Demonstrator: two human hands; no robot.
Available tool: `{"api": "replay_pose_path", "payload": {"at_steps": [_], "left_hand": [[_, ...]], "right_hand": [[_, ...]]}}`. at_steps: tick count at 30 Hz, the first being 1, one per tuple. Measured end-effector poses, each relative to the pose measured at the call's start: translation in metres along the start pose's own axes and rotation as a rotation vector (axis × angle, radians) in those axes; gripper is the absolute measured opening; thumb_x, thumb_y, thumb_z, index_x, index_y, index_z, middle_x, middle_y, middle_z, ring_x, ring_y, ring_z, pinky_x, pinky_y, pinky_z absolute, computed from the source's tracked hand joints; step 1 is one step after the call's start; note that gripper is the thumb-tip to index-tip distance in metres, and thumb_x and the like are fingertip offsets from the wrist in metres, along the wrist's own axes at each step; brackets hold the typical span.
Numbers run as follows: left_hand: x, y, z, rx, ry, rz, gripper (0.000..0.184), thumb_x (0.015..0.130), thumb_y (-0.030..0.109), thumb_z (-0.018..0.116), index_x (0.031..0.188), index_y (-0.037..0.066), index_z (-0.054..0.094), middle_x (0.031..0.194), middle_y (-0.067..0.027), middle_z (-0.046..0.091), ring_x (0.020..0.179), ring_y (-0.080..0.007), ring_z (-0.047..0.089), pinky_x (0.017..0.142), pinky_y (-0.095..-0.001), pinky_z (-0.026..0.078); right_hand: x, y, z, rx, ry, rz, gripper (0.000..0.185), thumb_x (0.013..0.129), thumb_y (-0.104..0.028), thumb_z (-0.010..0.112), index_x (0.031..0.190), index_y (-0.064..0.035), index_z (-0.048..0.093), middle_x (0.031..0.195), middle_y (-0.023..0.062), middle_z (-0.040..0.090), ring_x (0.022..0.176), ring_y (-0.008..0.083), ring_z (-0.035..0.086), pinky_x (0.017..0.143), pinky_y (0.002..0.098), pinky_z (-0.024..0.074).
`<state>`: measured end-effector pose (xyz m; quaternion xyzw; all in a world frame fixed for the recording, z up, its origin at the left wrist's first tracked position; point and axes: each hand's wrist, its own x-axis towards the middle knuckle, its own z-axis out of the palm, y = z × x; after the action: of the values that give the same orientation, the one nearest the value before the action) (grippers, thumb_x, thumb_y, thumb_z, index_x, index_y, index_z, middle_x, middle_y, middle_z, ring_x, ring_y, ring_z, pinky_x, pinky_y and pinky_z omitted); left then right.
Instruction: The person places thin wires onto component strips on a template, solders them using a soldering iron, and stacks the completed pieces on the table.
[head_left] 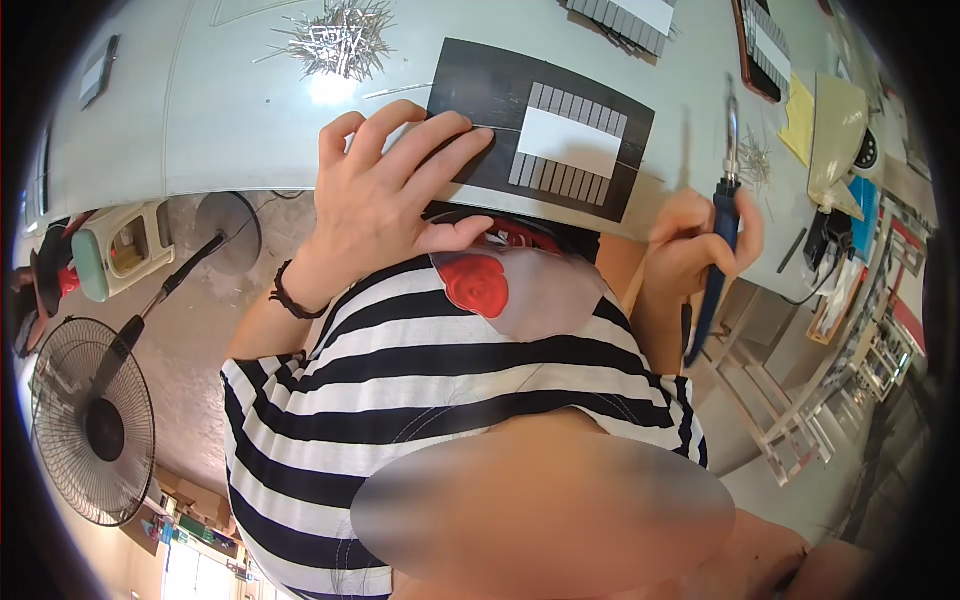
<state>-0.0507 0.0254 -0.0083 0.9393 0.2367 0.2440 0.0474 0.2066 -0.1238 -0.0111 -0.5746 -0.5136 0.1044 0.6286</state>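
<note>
A dark rectangular board (480, 85) lies at the table's near edge. On it rests a white strip (568, 142) with rows of grey bars (560, 180) along both long sides. My left hand (385, 180) lies palm down with fingers spread, its fingertips on the board's left part. A thin wire runs across the board near those fingertips. To the right of the board my right hand (705, 240) is closed round a soldering iron (728, 215) with a blue handle, its metal tip pointing away from me.
A pile of thin metal pins (345, 40) lies at the back left of the table (220, 130). More barred pieces (625, 22) and a phone-like object (757, 50) are at the back right. Yellow paper (797, 120) lies at right. A fan (95, 420) stands at lower left.
</note>
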Motion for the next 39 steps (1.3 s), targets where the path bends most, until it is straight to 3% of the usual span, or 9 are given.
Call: {"api": "replay_pose_path", "payload": {"at_steps": [1, 8, 10, 15, 18, 24, 27, 32, 39], "left_hand": [[0.001, 0.0, -0.002, -0.05, -0.003, -0.013, 0.054, 0.082, 0.059, 0.069, 0.117, 0.019, 0.074, 0.118, 0.0027, 0.067, 0.107, -0.0217, 0.056, 0.092, -0.0358, 0.037], [-0.019, 0.005, 0.002, -0.043, 0.285, -0.033, 0.042, 0.081, 0.048, 0.075, 0.11, 0.019, 0.075, 0.107, 0.0014, 0.067, 0.1, -0.0193, 0.06, 0.087, -0.0349, 0.041], [-0.01, 0.021, 0.011, -0.107, 0.243, 0.156, 0.03, 0.083, 0.035, 0.076, 0.107, 0.016, 0.076, 0.104, 0.0018, 0.069, 0.098, -0.0203, 0.062, 0.087, -0.0339, 0.043], [0.017, 0.055, 0.025, -0.131, -0.055, 0.177, 0.066, 0.075, 0.028, 0.081, 0.137, 0.016, 0.061, 0.143, -0.0031, 0.058, 0.126, -0.0226, 0.057, 0.105, -0.0408, 0.042], [0.022, 0.066, 0.027, -0.057, -0.132, 0.127, 0.066, 0.077, 0.026, 0.079, 0.139, 0.014, 0.059, 0.146, -0.0032, 0.056, 0.13, -0.0225, 0.055, 0.106, -0.0408, 0.041], [0.0, 0.059, 0.028, 0.041, 0.049, 0.263, 0.048, 0.086, 0.019, 0.067, 0.132, 0.006, 0.062, 0.132, -0.0074, 0.064, 0.118, -0.0214, 0.06, 0.102, -0.0396, 0.043], [-0.009, 0.059, 0.01, 0.039, 0.1, 0.231, 0.036, 0.088, 0.015, 0.065, 0.123, 0.009, 0.069, 0.122, -0.003, 0.071, 0.109, -0.0173, 0.066, 0.099, -0.0365, 0.043], [0.022, 0.023, -0.025, 0.26, 0.279, 0.273, 0.03, 0.087, 0.015, 0.063, 0.114, 0.014, 0.075, 0.119, 0.0001, 0.074, 0.105, -0.014, 0.069, 0.1, -0.0373, 0.043], [0.137, -0.135, -0.024, 0.566, 0.374, 0.335, 0.035, 0.088, 0.012, 0.07, 0.123, 0.02, 0.07, 0.118, 0.0052, 0.074, 0.11, -0.0129, 0.067, 0.099, -0.0336, 0.041]], "right_hand": [[-0.009, 0.003, -0.005, -0.169, 0.017, -0.014, 0.047, 0.108, -0.044, 0.046, 0.126, -0.0006, 0.042, 0.063, 0.0113, 0.056, 0.045, 0.0157, 0.05, 0.046, 0.0261, 0.0396], [-0.015, 0.004, -0.012, -0.067, -0.028, -0.119, 0.027, 0.108, -0.025, 0.051, 0.112, 0.0018, 0.049, 0.062, 0.0126, 0.056, 0.048, 0.0159, 0.051, 0.047, 0.0274, 0.0419], [-0.019, 0.003, -0.008, 0.009, 0.017, -0.03, 0.021, 0.107, -0.019, 0.051, 0.111, 0.0013, 0.049, 0.063, 0.0131, 0.057, 0.049, 0.0163, 0.052, 0.048, 0.0271, 0.0422], [-0.02, 0.003, -0.012, 0.06, 0.047, 0.005, 0.018, 0.106, -0.017, 0.051, 0.107, 0.001, 0.05, 0.063, 0.0127, 0.057, 0.048, 0.0158, 0.052, 0.047, 0.0265, 0.0409], [-0.019, 0.004, -0.011, 0.101, 0.091, 0.001, 0.011, 0.102, -0.01, 0.054, 0.104, 0.0007, 0.054, 0.061, 0.0103, 0.057, 0.047, 0.014, 0.051, 0.045, 0.0255, 0.039], [-0.019, 0.007, -0.016, 0.106, 0.174, 0.046, 0.008, 0.098, -0.006, 0.058, 0.099, 0.0018, 0.059, 0.059, 0.0083, 0.057, 0.046, 0.013, 0.052, 0.043, 0.0261, 0.038], [-0.02, 0.006, -0.017, 0.096, 0.177, 0.059, 0.007, 0.097, -0.005, 0.057, 0.098, 0.002, 0.059, 0.059, 0.0082, 0.057, 0.046, 0.0133, 0.052, 0.043, 0.0263, 0.038], [-0.025, 0.018, -0.021, -0.046, 0.155, -0.029, 0.006, 0.097, -0.003, 0.056, 0.098, 0.0024, 0.058, 0.063, 0.0083, 0.057, 0.046, 0.0131, 0.052, 0.042, 0.0261, 0.0375], [-0.02, 0.003, -0.014, 0.049, 0.142, 0.04, 0.009, 0.103, -0.008, 0.047, 0.096, -0.0017, 0.05, 0.062, 0.0066, 0.053, 0.048, 0.0107, 0.05, 0.046, 0.0231, 0.0342]]}}
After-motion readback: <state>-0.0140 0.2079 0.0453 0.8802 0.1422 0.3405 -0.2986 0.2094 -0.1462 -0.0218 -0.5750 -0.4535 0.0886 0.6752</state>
